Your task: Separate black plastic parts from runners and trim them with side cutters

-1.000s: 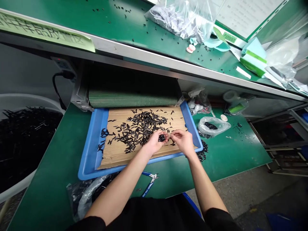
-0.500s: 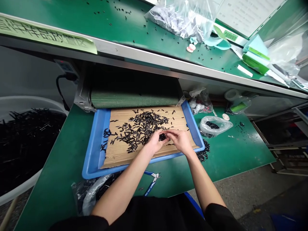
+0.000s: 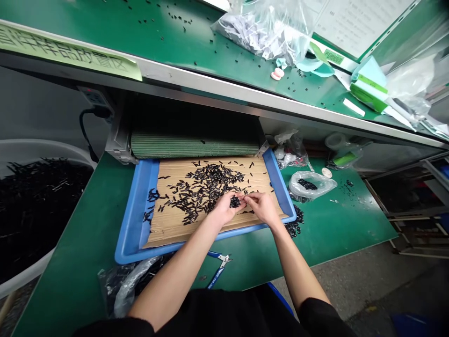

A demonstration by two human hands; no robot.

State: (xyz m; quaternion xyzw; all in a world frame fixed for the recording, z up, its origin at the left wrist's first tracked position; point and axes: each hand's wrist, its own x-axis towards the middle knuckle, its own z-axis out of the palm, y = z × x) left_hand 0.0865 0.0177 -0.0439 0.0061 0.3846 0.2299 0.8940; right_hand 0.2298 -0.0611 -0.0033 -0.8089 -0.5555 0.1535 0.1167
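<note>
While over tray [image 3: 133,220], hands [image 3: 224,210] w/ pcs [image 3: 235,201]

Small glossy black plastic pieces [image 3: 206,187] in a speckled scatter over a tan corrugated cardboard sheet [image 3: 168,231], fine parallel ribs across it. A shallow bright blue plastic tray [image 3: 129,252] around the sheet. Deep green on a flat workbench mat [image 3: 87,234]; pale green stripes along a ribbed conveyor belt [image 3: 194,145].
</note>
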